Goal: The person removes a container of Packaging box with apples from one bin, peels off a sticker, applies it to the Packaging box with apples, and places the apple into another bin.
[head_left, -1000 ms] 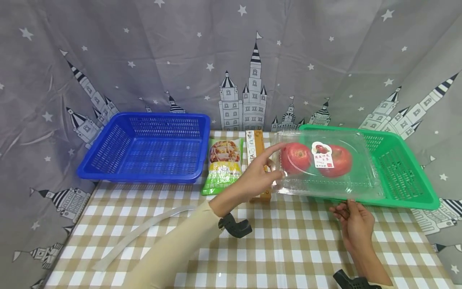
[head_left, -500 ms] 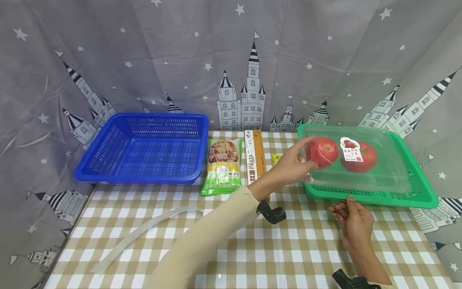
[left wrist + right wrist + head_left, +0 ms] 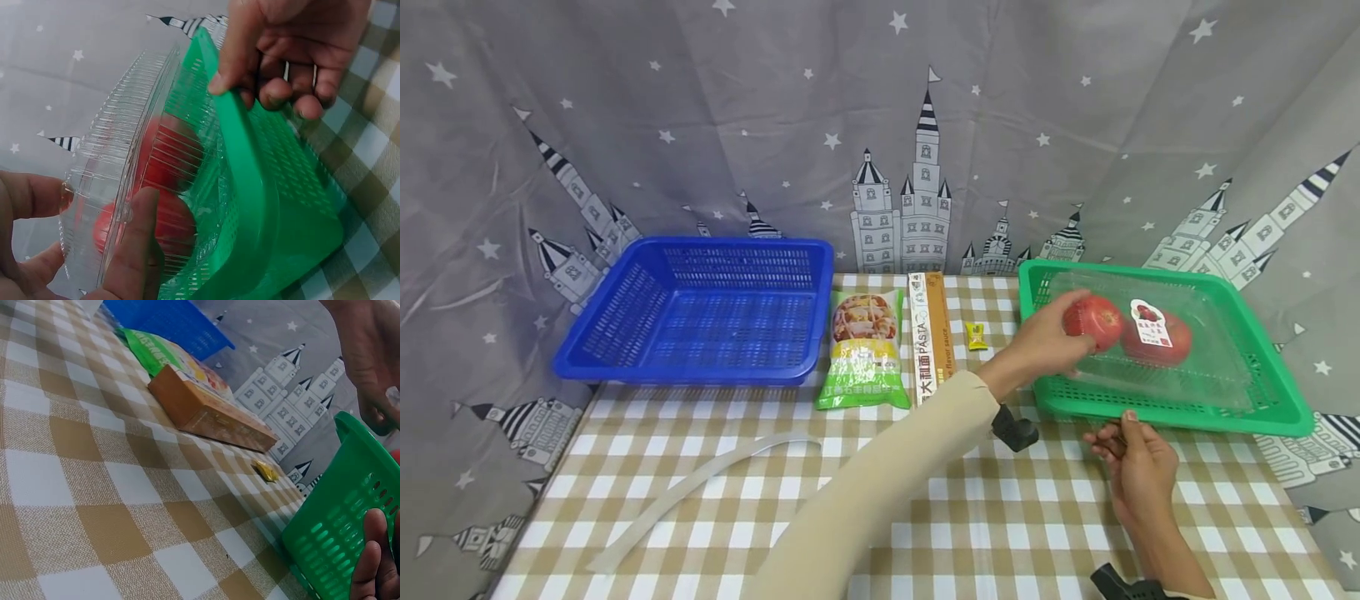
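A clear plastic clamshell box with two red apples and a white label lies within the green basket, partly over its rim. At the box's left end my left hand grips it, thumb and fingers on either side in the left wrist view. My right hand pinches the front rim of the green basket. In the left wrist view the right thumb presses on the rim, with the other fingers curled on the outer side.
Left of the green basket lie a small yellow packet, a pasta box and a green-and-yellow food bag. A blue basket stands at the back left. A curved translucent strip lies in front.
My left hand has carried the box of apples to the right and down into the green basket. The small yellow packet has come into full view. My right hand stays on the rim.
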`<state>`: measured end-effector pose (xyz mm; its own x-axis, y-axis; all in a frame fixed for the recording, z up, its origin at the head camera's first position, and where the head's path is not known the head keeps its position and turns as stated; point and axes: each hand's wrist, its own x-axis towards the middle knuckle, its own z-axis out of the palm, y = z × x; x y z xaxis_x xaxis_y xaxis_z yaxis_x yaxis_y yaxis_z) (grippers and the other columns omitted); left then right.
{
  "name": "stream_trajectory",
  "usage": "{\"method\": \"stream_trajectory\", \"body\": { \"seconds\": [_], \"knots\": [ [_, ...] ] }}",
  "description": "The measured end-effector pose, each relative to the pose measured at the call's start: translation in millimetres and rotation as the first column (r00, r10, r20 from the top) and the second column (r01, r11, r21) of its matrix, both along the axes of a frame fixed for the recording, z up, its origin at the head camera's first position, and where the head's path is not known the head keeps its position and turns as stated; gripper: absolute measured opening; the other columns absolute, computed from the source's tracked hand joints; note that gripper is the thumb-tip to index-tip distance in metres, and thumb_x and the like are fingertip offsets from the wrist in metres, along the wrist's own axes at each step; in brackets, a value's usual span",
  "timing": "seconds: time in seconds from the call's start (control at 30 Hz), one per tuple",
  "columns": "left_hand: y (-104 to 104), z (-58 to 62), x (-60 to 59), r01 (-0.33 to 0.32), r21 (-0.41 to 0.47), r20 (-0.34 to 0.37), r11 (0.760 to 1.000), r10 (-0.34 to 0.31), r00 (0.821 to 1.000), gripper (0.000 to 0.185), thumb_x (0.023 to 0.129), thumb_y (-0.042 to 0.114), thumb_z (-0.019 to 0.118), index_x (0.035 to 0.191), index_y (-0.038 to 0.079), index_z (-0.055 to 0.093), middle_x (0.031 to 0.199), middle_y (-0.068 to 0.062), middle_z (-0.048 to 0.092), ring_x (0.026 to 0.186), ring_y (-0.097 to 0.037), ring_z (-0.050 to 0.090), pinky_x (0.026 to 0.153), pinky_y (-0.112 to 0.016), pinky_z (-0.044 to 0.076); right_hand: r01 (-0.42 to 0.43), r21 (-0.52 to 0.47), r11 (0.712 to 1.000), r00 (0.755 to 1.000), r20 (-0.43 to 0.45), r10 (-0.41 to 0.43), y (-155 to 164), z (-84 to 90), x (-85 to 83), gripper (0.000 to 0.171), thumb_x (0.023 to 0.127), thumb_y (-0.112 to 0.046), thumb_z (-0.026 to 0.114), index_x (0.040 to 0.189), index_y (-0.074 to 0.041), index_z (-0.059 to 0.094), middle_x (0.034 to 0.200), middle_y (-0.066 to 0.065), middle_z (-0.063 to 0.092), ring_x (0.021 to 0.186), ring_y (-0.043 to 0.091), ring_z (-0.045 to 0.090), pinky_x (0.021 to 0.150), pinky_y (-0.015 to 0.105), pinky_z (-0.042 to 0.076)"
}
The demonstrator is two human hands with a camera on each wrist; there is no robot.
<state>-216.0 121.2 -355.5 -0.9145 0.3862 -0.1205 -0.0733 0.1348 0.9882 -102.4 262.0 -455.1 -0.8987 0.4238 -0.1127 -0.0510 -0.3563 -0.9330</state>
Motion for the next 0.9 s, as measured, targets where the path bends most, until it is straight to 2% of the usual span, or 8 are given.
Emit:
{"method": "stream_trajectory", "body": {
  "seconds": [0.13, 0.33, 0.5, 0.67, 0.8, 0.9],
  "knots": [
    [6, -2.1, -2.2, 0.005, -0.042, -0.008, 0.999, -0.005, 1.000, 0.066, 0.087, 0.002, 0.065, 0.145, 0.029, 0.046, 0.125, 0.000, 0.055, 0.078, -0.013, 0.062, 0.054, -0.029, 0.055, -0.005, 0.001, 1.000, 1.000, -0.004, 0.005, 0, 0.0, 0.7, 0.040, 0.101, -0.022, 0.055, 0.086, 0.014, 0.058, 0.068, 0.010, 0.063, 0.064, 0.019, 0.070, 0.055, 0.025, 0.054],
    [14, -9.2, -4.6, -0.020, -0.105, 0.014, 0.994, 0.022, 1.000, 0.068, 0.084, 0.002, 0.067, 0.143, 0.030, 0.047, 0.118, 0.001, 0.057, 0.075, -0.012, 0.060, 0.054, -0.031, 0.056, -0.010, 0.005, 1.000, 1.000, -0.001, 0.010, -1, 0.3, 0.7, 0.039, 0.101, -0.023, 0.055, 0.085, 0.012, 0.059, 0.069, 0.010, 0.063, 0.064, 0.019, 0.070, 0.054, 0.025, 0.054],
    [17, -13.4, -5.5, -0.035, -0.182, -0.020, 0.983, 0.032, 0.999, 0.070, 0.081, 0.003, 0.068, 0.143, 0.030, 0.048, 0.112, 0.002, 0.058, 0.080, -0.010, 0.057, 0.057, -0.028, 0.054, 0.004, -0.001, 1.000, 1.000, -0.008, -0.004, -1, -0.5, -0.1, 0.039, 0.101, -0.023, 0.055, 0.085, 0.012, 0.058, 0.068, 0.010, 0.062, 0.063, 0.019, 0.069, 0.053, 0.025, 0.053],
    [20, -11.8, -4.6, -0.033, -0.251, -0.046, 0.967, 0.022, 0.999, 0.070, 0.081, 0.010, 0.071, 0.144, 0.029, 0.047, 0.113, 0.004, 0.059, 0.086, -0.010, 0.056, 0.064, -0.024, 0.050, 0.004, -0.009, 1.000, 1.000, -0.020, -0.004, -1, -1.7, 0.1, 0.040, 0.101, -0.023, 0.056, 0.085, 0.014, 0.057, 0.068, 0.010, 0.062, 0.062, 0.020, 0.069, 0.053, 0.025, 0.053],
    [21, -9.2, -3.7, -0.028, -0.291, -0.045, 0.956, 0.015, 0.999, 0.069, 0.083, 0.015, 0.071, 0.145, 0.028, 0.045, 0.112, 0.002, 0.059, 0.086, -0.010, 0.055, 0.064, -0.024, 0.050, -0.010, -0.014, 1.000, 0.999, -0.035, 0.010, -1, -2.5, 0.2, 0.040, 0.101, -0.022, 0.056, 0.085, 0.015, 0.058, 0.067, 0.010, 0.063, 0.062, 0.019, 0.070, 0.054, 0.026, 0.054],
    [23, -8.8, -1.7, -0.019, -0.339, -0.047, 0.941, 0.003, 0.999, 0.069, 0.083, 0.015, 0.068, 0.146, 0.029, 0.043, 0.120, 0.004, 0.058, 0.105, -0.013, 0.053, 0.074, -0.026, 0.049, -0.015, -0.010, 1.000, 0.999, -0.028, 0.015, -1, -2.0, 0.1, 0.039, 0.101, -0.022, 0.056, 0.085, 0.013, 0.059, 0.068, 0.010, 0.063, 0.062, 0.019, 0.070, 0.054, 0.026, 0.054]
  ]
}}
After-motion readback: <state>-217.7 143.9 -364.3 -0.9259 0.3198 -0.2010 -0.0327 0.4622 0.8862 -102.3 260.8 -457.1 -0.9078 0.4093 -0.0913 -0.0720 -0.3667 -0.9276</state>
